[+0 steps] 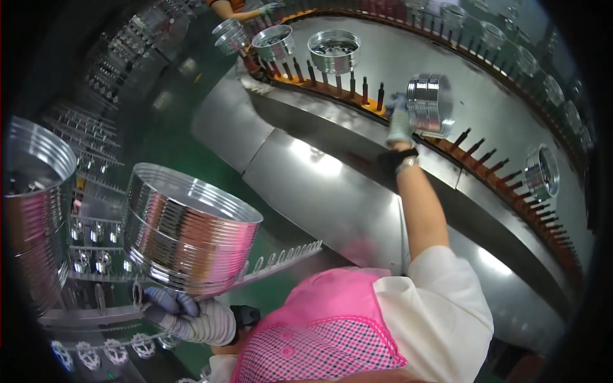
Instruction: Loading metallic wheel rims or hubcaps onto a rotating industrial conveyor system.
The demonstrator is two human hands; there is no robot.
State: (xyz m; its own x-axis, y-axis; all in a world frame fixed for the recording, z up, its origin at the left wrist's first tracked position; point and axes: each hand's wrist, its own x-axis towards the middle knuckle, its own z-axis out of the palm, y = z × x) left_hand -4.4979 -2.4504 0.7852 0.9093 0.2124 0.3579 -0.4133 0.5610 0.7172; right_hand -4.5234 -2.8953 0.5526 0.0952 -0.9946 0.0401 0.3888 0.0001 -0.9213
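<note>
My left hand (175,309), in a grey glove with a striped cuff, has its fingers curled at the bottom edge of a large chrome ridged cylinder (191,233). That cylinder is tilted, open at the top, and close in front of me on the left. Its underside, where my fingertips go, is hidden. My right arm stretches far forward. The gloved right hand (400,121) is closed on the left side of a second chrome cylinder (429,102), which lies tipped sideways above the conveyor edge. Part of the right fingers is behind that cylinder.
Dark upright pegs (364,90) line the curved conveyor (389,45). More chrome cylinders, one of them a cylinder with a perforated inside (334,52), sit along it. Another large cylinder (41,191) stands at far left. Racks (281,260) with loops hold small parts. A co-worker's arm (246,11) shows at the top.
</note>
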